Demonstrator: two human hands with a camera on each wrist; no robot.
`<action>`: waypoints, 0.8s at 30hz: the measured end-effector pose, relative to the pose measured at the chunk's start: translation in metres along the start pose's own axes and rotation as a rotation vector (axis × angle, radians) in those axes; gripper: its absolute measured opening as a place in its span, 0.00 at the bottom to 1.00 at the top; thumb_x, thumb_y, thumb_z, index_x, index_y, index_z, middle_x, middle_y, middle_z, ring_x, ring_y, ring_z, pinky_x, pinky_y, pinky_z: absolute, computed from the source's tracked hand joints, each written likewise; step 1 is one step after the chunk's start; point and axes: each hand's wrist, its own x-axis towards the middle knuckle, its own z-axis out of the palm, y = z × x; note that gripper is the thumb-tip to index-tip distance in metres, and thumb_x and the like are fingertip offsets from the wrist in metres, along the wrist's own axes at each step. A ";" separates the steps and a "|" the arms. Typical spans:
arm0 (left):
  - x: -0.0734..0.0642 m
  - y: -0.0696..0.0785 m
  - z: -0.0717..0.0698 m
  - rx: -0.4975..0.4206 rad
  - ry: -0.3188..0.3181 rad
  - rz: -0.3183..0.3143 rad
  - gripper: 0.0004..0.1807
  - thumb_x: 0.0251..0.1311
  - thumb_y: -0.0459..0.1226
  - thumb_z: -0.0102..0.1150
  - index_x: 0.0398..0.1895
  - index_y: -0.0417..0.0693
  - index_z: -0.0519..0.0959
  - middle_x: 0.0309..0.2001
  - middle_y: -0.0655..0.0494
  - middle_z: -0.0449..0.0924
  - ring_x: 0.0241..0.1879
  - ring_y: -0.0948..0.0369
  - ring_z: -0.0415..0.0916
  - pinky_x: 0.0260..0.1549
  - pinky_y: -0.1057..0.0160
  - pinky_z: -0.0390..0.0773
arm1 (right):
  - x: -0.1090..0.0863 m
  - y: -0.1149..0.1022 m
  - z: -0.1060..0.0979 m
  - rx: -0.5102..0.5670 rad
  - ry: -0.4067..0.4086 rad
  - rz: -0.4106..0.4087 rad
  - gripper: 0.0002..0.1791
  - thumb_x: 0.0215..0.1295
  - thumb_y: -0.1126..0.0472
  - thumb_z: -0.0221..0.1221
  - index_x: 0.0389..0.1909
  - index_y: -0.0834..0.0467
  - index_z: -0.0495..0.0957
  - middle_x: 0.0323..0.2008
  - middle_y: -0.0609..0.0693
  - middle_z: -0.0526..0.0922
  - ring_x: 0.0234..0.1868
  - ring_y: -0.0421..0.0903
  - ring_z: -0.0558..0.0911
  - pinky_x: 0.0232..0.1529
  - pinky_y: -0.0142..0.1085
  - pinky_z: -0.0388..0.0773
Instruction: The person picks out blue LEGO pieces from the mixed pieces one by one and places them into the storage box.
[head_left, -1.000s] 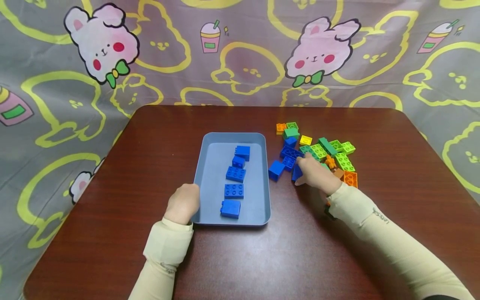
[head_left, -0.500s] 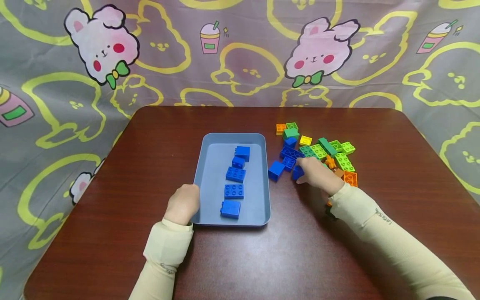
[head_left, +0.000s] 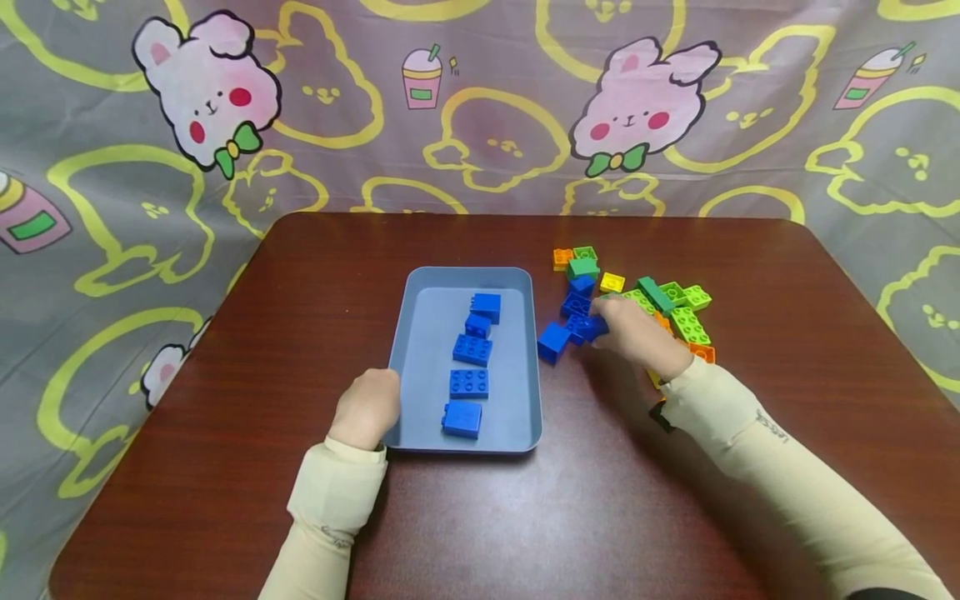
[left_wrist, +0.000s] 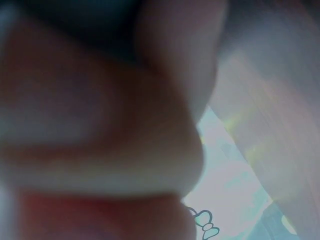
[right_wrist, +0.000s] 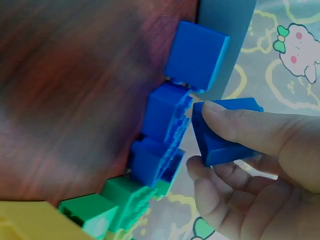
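In the head view my right hand (head_left: pixel 641 335) holds a blue building brick (head_left: pixel 594 327) just above the loose pile. Thumb and fingers pinch this brick (right_wrist: pixel 218 151) in the right wrist view, which shows it raised off the table. Several more blue bricks (head_left: pixel 553 342) lie close to its left. My left hand (head_left: pixel 367 408), fingers curled, grips the left rim of a blue-grey tray (head_left: pixel 420 425). Inside the tray several blue bricks (head_left: pixel 468 383) lie in a rough column. The left wrist view is filled with blurred fingers (left_wrist: pixel 100 130), so the hold on the rim is mostly hidden there.
Green bricks (head_left: pixel 689 325), a yellow brick (head_left: pixel 612 283) and orange bricks (head_left: pixel 562 259) lie scattered on the brown table (head_left: pixel 322 283), right of the tray. My right forearm covers part of the pile. A patterned cloth (head_left: pixel 495 150) hangs behind the table.
My right hand has lifted a blue brick from the pile and turned it slightly, shifting a little up and leftward. The left hand and tray have stayed in place.
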 end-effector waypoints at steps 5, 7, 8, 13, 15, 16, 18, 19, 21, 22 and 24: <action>0.000 0.000 -0.001 0.004 -0.009 -0.011 0.13 0.57 0.22 0.40 0.26 0.32 0.78 0.27 0.38 0.76 0.24 0.51 0.75 0.17 0.55 0.73 | 0.000 -0.080 -0.042 -0.170 -0.061 0.068 0.15 0.46 0.72 0.65 0.37 0.68 0.75 0.30 0.57 0.79 0.30 0.51 0.77 0.32 0.41 0.76; 0.000 0.001 -0.001 0.005 -0.012 -0.013 0.13 0.57 0.22 0.40 0.26 0.32 0.78 0.27 0.38 0.76 0.24 0.51 0.75 0.17 0.55 0.73 | 0.002 -0.095 -0.047 -0.178 -0.075 0.091 0.13 0.47 0.72 0.65 0.34 0.68 0.74 0.28 0.56 0.78 0.28 0.50 0.75 0.31 0.40 0.76; 0.000 0.001 -0.001 0.003 -0.012 -0.014 0.13 0.57 0.22 0.40 0.26 0.32 0.78 0.27 0.38 0.76 0.24 0.51 0.75 0.17 0.55 0.73 | 0.002 -0.101 -0.049 -0.179 -0.074 0.094 0.12 0.47 0.72 0.64 0.33 0.68 0.74 0.27 0.56 0.78 0.28 0.50 0.75 0.31 0.40 0.76; 0.000 0.001 -0.001 -0.002 -0.015 -0.018 0.13 0.57 0.22 0.41 0.25 0.32 0.78 0.26 0.38 0.76 0.23 0.51 0.74 0.16 0.55 0.73 | 0.008 -0.108 -0.050 -0.200 -0.044 0.096 0.09 0.48 0.73 0.63 0.30 0.66 0.73 0.27 0.57 0.77 0.29 0.51 0.74 0.32 0.40 0.75; -0.001 0.001 -0.001 0.000 -0.014 -0.017 0.13 0.57 0.22 0.41 0.26 0.32 0.78 0.26 0.39 0.76 0.23 0.51 0.74 0.16 0.55 0.73 | 0.011 -0.109 -0.050 -0.206 -0.035 0.088 0.09 0.48 0.73 0.63 0.31 0.67 0.73 0.28 0.58 0.77 0.30 0.51 0.75 0.33 0.41 0.75; -0.001 0.001 -0.001 0.002 -0.014 -0.016 0.13 0.57 0.22 0.41 0.26 0.32 0.78 0.26 0.39 0.76 0.23 0.51 0.74 0.16 0.55 0.73 | 0.013 -0.111 -0.050 -0.209 -0.033 0.090 0.10 0.49 0.72 0.63 0.32 0.67 0.73 0.29 0.58 0.77 0.31 0.51 0.75 0.33 0.42 0.75; -0.001 0.001 -0.002 0.006 -0.008 -0.012 0.13 0.57 0.22 0.41 0.26 0.31 0.78 0.26 0.38 0.76 0.23 0.51 0.75 0.17 0.55 0.73 | 0.015 -0.114 -0.051 -0.215 -0.033 0.091 0.11 0.50 0.72 0.63 0.35 0.68 0.74 0.31 0.59 0.78 0.32 0.52 0.76 0.35 0.43 0.76; -0.001 0.001 -0.002 0.007 -0.002 -0.009 0.13 0.57 0.22 0.41 0.25 0.31 0.78 0.26 0.38 0.76 0.23 0.50 0.75 0.17 0.55 0.73 | 0.017 -0.116 -0.051 -0.217 -0.033 0.092 0.12 0.50 0.72 0.63 0.37 0.68 0.74 0.32 0.60 0.78 0.33 0.53 0.77 0.35 0.43 0.76; -0.002 0.002 -0.002 0.007 0.004 -0.008 0.13 0.57 0.22 0.41 0.25 0.31 0.78 0.26 0.38 0.76 0.24 0.50 0.75 0.17 0.54 0.74 | 0.019 -0.120 -0.050 -0.231 -0.032 0.088 0.14 0.51 0.72 0.62 0.40 0.70 0.74 0.34 0.61 0.78 0.34 0.54 0.77 0.37 0.44 0.76; -0.002 0.002 -0.003 0.007 0.005 -0.008 0.13 0.57 0.22 0.41 0.25 0.31 0.78 0.26 0.38 0.76 0.24 0.50 0.75 0.17 0.54 0.74 | 0.020 -0.121 -0.050 -0.235 -0.030 0.083 0.14 0.51 0.72 0.62 0.40 0.70 0.73 0.35 0.61 0.78 0.35 0.54 0.78 0.38 0.45 0.75; -0.002 0.002 -0.003 0.005 0.006 -0.012 0.13 0.57 0.22 0.41 0.25 0.31 0.78 0.26 0.38 0.76 0.24 0.49 0.75 0.17 0.53 0.74 | 0.024 -0.123 -0.048 -0.243 -0.024 0.066 0.14 0.52 0.72 0.60 0.40 0.71 0.73 0.35 0.62 0.79 0.34 0.54 0.78 0.38 0.45 0.76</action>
